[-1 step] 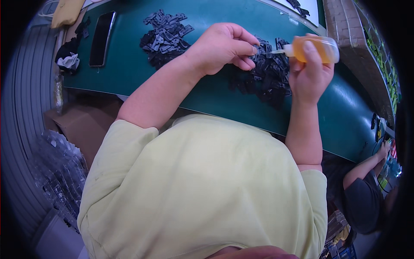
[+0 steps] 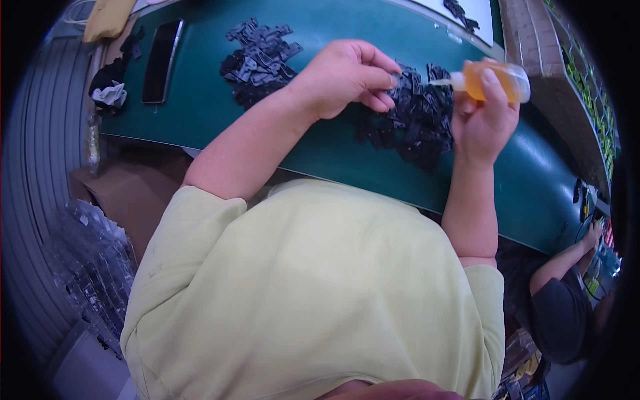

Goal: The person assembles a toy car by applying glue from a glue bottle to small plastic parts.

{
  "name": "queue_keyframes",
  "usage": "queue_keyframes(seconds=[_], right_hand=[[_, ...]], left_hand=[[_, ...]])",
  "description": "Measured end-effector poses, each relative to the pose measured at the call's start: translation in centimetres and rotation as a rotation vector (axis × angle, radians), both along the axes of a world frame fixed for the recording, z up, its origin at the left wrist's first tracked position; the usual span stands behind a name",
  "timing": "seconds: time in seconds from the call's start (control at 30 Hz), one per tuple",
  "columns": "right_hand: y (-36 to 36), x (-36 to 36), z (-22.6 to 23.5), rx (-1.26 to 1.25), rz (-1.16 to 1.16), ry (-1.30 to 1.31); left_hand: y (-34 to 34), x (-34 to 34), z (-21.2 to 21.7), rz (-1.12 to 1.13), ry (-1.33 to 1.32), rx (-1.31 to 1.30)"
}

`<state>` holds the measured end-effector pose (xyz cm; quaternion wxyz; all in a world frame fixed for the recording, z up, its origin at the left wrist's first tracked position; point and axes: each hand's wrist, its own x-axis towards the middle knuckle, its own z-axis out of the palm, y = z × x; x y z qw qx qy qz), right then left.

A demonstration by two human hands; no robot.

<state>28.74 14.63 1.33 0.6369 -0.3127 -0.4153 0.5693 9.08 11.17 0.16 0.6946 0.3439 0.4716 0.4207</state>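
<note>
My left hand (image 2: 347,77) pinches a small black plastic part (image 2: 395,81) between thumb and fingertips over the green table (image 2: 267,127). My right hand (image 2: 483,123) grips a small clear squeeze bottle of orange liquid (image 2: 497,80). Its white nozzle points left, and the tip sits right at the pinched part. Below both hands lies a pile of the same black parts (image 2: 413,130). A second pile of black parts (image 2: 260,53) lies further left on the table.
A black phone (image 2: 162,60) and a dark cloth bundle (image 2: 110,93) lie at the table's left end. A cardboard box (image 2: 127,193) and clear plastic bags (image 2: 93,267) sit below the table. Another person (image 2: 560,300) works at the lower right.
</note>
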Motion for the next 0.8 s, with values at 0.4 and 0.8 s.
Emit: queue_keyframes(seconds=[0.4, 0.8], right_hand=[[-0.1, 1.6, 1.3, -0.123, -0.045, 0.182], [1.5, 2.9, -0.3, -0.211, 0.099, 0.303]], left_hand=[[12.4, -7.7, 1.8, 0.448, 0.449, 0.211], [6.8, -7.7, -0.4, 0.362, 0.963, 0.615]])
